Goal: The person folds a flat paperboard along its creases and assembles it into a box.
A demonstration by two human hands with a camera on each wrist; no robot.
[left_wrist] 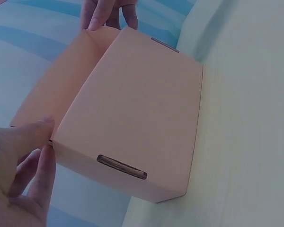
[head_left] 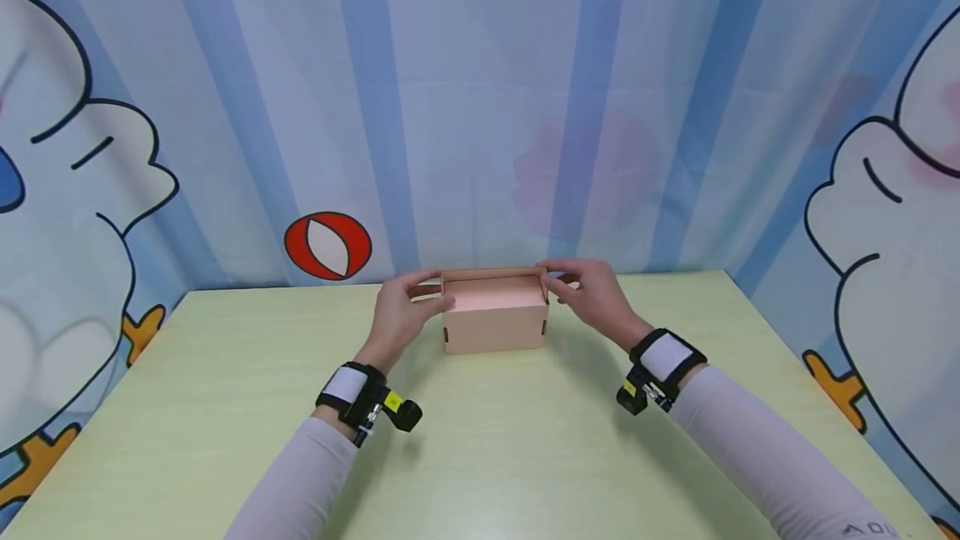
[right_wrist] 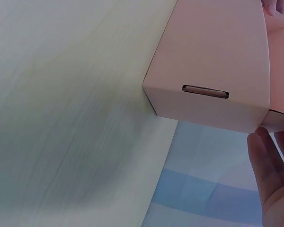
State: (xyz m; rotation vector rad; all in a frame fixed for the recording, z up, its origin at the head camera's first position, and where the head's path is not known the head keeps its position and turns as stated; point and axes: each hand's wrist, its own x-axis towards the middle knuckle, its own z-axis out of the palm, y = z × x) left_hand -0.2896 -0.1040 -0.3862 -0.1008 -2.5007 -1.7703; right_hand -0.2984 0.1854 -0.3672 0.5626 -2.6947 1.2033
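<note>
A small pinkish-tan cardboard box (head_left: pixel 495 332) stands at the far part of the table, its lid flap (left_wrist: pixel 57 87) raised at the back. My left hand (head_left: pixel 399 313) pinches the upper left corner, thumb on the inner side and fingers outside, as the left wrist view shows. At the opposite upper corner, my right hand (head_left: pixel 595 297) holds the lid's right side between thumb and fingers. In the right wrist view its fingertips sit right at the seam of lid and end wall. A narrow slot (right_wrist: pixel 206 91) runs along the box's edge there. The box's floor is hidden.
The pale wooden table (head_left: pixel 487 448) ends just behind the box. A blue striped curtain (head_left: pixel 472 107) printed with cartoon figures and a red ball (head_left: pixel 352 240) hangs beyond that edge and round both sides. Each wrist carries a strapped camera (head_left: pixel 405 415).
</note>
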